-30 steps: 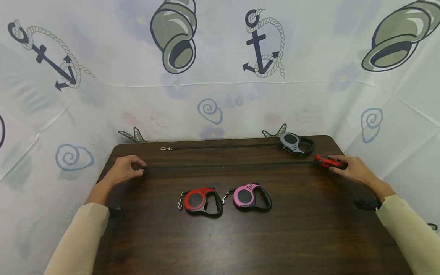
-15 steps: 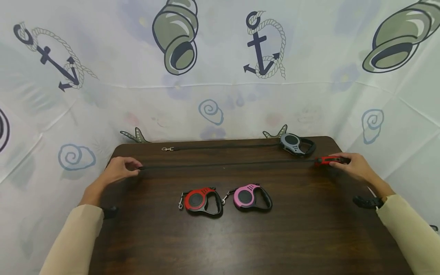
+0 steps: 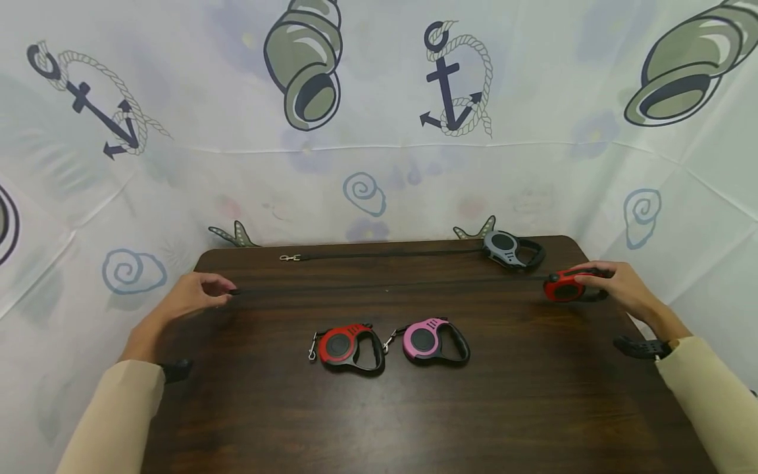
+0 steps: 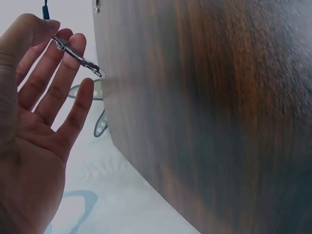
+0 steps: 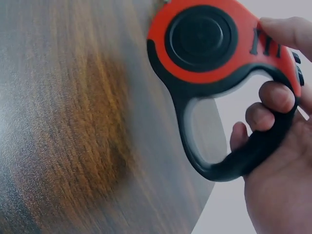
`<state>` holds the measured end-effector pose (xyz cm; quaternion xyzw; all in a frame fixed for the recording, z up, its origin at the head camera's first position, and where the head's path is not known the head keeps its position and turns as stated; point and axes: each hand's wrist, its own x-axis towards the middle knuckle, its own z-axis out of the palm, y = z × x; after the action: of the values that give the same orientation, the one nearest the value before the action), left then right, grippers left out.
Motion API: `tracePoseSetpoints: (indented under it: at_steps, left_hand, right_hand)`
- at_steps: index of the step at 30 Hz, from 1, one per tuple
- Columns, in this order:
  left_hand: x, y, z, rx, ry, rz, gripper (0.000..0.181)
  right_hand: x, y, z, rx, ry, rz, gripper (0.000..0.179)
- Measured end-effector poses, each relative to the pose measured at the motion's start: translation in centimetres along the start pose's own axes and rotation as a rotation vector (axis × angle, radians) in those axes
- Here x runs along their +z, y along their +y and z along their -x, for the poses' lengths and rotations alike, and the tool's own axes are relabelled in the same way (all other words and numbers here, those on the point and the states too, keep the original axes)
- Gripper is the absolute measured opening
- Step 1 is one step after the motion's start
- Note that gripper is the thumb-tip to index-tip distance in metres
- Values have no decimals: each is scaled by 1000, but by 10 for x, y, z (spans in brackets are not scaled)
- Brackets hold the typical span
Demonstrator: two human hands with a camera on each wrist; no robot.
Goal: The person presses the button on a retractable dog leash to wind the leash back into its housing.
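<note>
My right hand (image 3: 622, 288) grips the handle of a red and black retractable dog leash (image 3: 556, 288) at the right of the table. In the right wrist view its fingers curl through the handle loop (image 5: 234, 163), with the thumb on the red casing (image 5: 246, 29). The leash's black cord (image 3: 385, 286) stretches straight across to my left hand (image 3: 192, 294) at the table's left side. Thumb and index finger there pinch the cord's end at the metal snap hook (image 4: 78, 54); the other fingers are spread loosely.
Behind the cord lies a grey retractable leash (image 3: 502, 242), its cord drawn out leftward to a snap hook (image 3: 290, 258). In front lie another red leash (image 3: 358, 329) and a pink leash (image 3: 429, 324). A printed cloth (image 3: 379, 105) hangs around the brown table (image 3: 379, 421).
My left hand has moved left with the cord's end. My right hand has turned the red leash from edge-on, so its round side face now shows. The other leashes lie as before.
</note>
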<state>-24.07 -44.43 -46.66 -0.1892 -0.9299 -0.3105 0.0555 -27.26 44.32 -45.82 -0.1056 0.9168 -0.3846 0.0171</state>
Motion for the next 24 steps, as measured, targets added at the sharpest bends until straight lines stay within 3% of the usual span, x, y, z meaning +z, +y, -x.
tracePoseSetpoints:
  at_steps: [3, 7, 10, 16, 24]
  left_hand:
    - [-2, 0, 4, -23, -2, 15, 16]
    - [-4, 1, 8, -37, -5, 29, 16]
    - [-6, 3, 11, -62, -9, 55, 16]
    - [-13, 9, 14, -112, -22, 71, 15]
    - [-16, 6, 21, -105, -16, 54, 15]
  right_hand:
    - [-2, 0, 0, -16, -31, -142, 35]
    - [-3, 2, -2, -48, -97, -487, 31]
    - [-2, 3, -4, -69, -140, -656, 35]
    - [-2, 3, -4, -76, -150, -718, 39]
    - [3, -4, -3, -84, -92, -826, 36]
